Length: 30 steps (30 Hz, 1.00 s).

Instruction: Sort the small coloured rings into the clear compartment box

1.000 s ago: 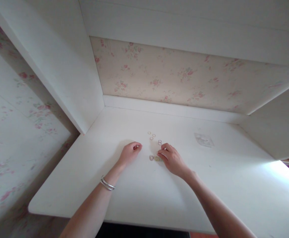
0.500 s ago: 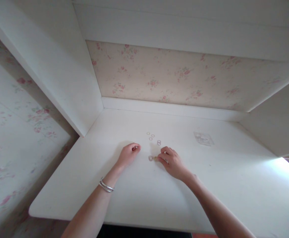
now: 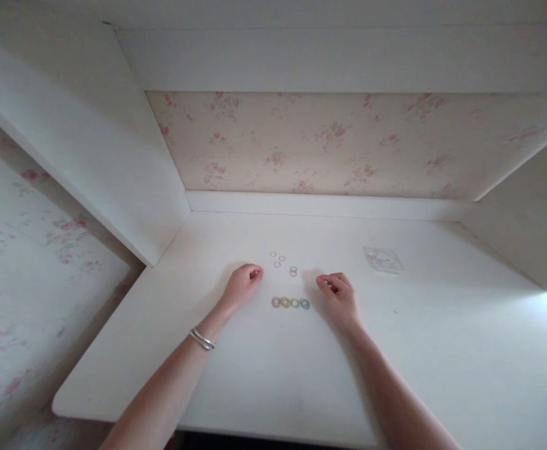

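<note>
On the desk point(image 3: 254, 375), a row of coloured rings point(image 3: 289, 304) sits between the loosely curled left hand point(image 3: 242, 285) and right hand point(image 3: 342, 303); whether either pinches anything, I can't tell; a low brush of the right could scatter them

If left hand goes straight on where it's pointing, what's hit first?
Likely the group of three thin rings on the tabletop, just beyond the left hand. Which ring comes first is unclear, as is the hand's height, so it might pass over them.
</note>
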Tool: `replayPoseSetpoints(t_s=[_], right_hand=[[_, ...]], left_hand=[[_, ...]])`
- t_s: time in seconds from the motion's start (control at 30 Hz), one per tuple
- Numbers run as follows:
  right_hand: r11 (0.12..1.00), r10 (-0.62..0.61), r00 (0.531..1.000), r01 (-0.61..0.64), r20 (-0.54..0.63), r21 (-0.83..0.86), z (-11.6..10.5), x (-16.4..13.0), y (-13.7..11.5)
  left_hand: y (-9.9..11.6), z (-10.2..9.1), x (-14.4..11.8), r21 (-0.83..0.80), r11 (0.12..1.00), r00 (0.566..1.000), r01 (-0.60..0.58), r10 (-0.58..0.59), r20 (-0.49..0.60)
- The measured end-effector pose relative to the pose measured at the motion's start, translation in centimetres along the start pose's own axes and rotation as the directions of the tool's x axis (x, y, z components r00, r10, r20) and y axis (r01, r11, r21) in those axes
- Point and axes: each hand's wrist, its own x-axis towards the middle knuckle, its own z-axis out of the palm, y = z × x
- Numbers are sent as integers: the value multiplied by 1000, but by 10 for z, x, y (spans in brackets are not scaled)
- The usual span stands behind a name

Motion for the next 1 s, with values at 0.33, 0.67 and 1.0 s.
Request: replayPoseSetpoints(t_s=[0.33, 0.67, 1.0], right_hand=[[1000, -10, 999, 10, 34, 25, -3, 5, 4], [998, -11, 998, 8, 65, 56, -6, 7, 0], [999, -6, 998, 2, 67, 47, -5, 6, 1]], left_hand=[[18, 17, 66, 348, 933, 991, -92, 52, 123], [27, 15, 33, 261, 950, 977, -169, 127, 172], [66, 24, -50, 224, 937, 953, -269, 225, 204]])
